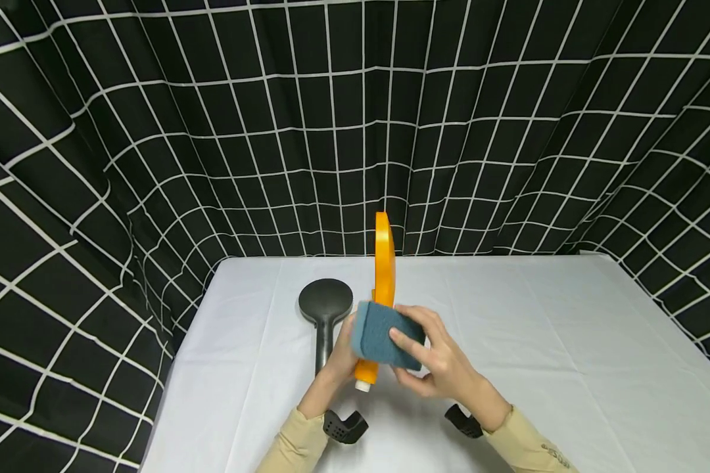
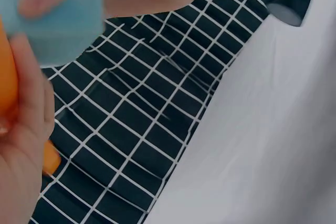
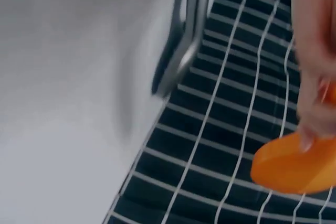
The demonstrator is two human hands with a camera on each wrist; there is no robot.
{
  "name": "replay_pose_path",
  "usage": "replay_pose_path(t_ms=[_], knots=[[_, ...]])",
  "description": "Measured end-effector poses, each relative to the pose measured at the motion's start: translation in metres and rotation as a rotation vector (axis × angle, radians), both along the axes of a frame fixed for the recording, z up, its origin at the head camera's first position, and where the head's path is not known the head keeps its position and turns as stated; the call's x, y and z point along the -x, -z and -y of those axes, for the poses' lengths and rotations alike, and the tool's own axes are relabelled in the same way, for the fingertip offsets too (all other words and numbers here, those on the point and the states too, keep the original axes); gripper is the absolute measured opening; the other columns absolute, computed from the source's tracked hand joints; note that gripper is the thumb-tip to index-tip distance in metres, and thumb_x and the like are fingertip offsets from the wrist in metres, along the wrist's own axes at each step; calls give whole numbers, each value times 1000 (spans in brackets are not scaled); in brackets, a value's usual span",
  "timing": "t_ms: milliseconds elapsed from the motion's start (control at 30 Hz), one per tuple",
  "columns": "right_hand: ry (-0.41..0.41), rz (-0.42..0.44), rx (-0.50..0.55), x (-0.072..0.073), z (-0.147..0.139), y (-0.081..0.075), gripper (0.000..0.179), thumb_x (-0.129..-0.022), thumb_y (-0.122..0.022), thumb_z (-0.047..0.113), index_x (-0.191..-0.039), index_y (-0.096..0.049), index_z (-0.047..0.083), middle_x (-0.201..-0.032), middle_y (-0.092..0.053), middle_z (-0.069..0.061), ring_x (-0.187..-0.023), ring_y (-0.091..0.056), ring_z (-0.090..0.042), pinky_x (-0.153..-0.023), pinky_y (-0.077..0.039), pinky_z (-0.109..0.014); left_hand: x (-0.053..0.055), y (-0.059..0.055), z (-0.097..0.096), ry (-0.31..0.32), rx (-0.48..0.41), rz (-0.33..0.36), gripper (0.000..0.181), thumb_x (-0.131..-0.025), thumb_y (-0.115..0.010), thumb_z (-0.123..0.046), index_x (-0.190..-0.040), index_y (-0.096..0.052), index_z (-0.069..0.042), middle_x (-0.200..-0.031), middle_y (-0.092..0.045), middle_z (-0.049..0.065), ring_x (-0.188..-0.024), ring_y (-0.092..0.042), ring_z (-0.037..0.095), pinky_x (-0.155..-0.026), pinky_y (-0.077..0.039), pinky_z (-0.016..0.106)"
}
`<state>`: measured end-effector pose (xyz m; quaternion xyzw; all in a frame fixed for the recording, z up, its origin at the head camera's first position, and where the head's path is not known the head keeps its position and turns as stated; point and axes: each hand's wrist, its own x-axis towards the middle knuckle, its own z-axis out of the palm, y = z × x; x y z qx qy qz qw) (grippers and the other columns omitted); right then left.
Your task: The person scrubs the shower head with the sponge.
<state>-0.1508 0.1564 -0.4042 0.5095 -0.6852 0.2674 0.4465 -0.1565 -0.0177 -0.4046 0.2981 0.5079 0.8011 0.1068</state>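
My left hand (image 1: 342,351) grips an orange shower head (image 1: 383,259) by its handle, holding it edge-on with the head end up and the white connector end down. My right hand (image 1: 446,361) holds a blue sponge (image 1: 384,336), fingers and thumb spread around its edges. The sponge overlaps the orange handle and part of the left hand in the head view. In the left wrist view the light blue side of the sponge (image 2: 68,32) appears close beside the orange handle. The orange head (image 3: 294,163) shows at the lower right of the right wrist view.
A dark grey shower head (image 1: 325,301) lies on the white-covered table (image 1: 556,341), just left of the left hand. Black curtains with a white grid (image 1: 343,131) surround the table's back and sides. Both wrists carry black mounts (image 1: 346,428).
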Motion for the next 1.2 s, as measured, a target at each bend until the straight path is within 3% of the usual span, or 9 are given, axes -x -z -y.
replay_pose_path(t_ms=[67,200,400,500,733,833,1000,1100,1200], knots=[[77,27,104,7,-3,-3,37,-85,-59,26,-108,-61,-4,-115,-46,-38,-103,-45,-46,-96,-37,-35,4,10,-1,28,3,-4,25,-101,-37,-31,-105,-53,-12,-82,-55,-2,-57,-55,6,-54,-48,20],[190,108,227,13,-7,-9,39,-86,-60,26,-109,-59,-5,-123,-41,-36,-107,-39,-48,-96,-35,-32,10,20,-4,78,26,-9,39,-103,-32,-29,-112,-49,5,-84,-53,9,-47,-54,11,-46,-48,23],[153,202,182,4,-2,-3,43,-88,-60,30,-114,-57,-4,-125,-41,-35,-108,-40,-45,-94,-35,-30,11,20,-1,76,22,-63,41,-104,-30,-24,-107,-49,12,-83,-57,1,-51,-57,9,-50,-49,23],[64,152,72,-6,1,4,42,-87,-60,30,-114,-58,-3,-121,-44,-36,-107,-43,-43,-98,-36,-32,9,14,2,-2,11,-94,36,-102,-36,-24,-101,-53,8,-84,-59,-5,-65,-57,6,-60,-49,20],[-68,-112,-219,-9,1,5,41,-87,-56,29,-117,-56,-1,-114,-49,-36,-101,-51,-42,-86,-45,-43,3,-4,4,-100,73,-133,48,-102,-30,-21,-104,-43,25,-90,-58,-3,-80,-56,6,-73,-48,19],[11,-72,-116,3,-1,1,40,-88,-56,29,-114,-58,-2,-114,-49,-36,-100,-50,-44,-86,-45,-44,4,3,2,-102,81,-153,45,-102,-32,-20,-103,-43,24,-84,-56,3,-71,-56,7,-65,-50,23],[246,186,128,11,-3,0,44,-91,-54,35,-114,-58,-2,-126,-44,-31,-107,-43,-42,-92,-38,-33,11,21,-3,-30,79,-101,41,-104,-24,-17,-109,-45,19,-82,-51,32,-52,-57,12,-50,-52,29],[249,185,100,4,-1,1,45,-91,-54,36,-115,-59,-2,-126,-44,-31,-106,-44,-42,-92,-38,-34,11,21,-3,-57,83,-108,43,-103,-30,-21,-105,-46,19,-81,-54,24,-58,-57,9,-55,-51,24],[130,23,-57,-6,3,3,44,-90,-54,34,-114,-59,-2,-119,-48,-35,-103,-48,-44,-89,-43,-41,6,10,-2,-91,71,-114,49,-102,-33,-25,-102,-44,22,-83,-55,6,-69,-56,5,-63,-48,19]])
